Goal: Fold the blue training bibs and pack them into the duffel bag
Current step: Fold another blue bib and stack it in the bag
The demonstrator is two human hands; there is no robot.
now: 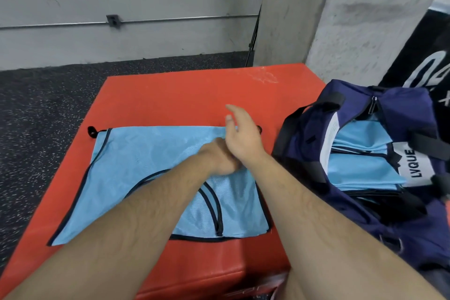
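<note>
Where right hand (241,139) overlaps left hand (215,161), bib (136,161) lies beside the duffel bag (401,109).

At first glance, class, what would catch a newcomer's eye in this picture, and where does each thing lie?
The bright red padded block fills the middle, with a light blue bib spread flat on it beneath the person's forearms. To its right sits an open navy duffel bag, with folded blue bibs stacked inside.
</note>
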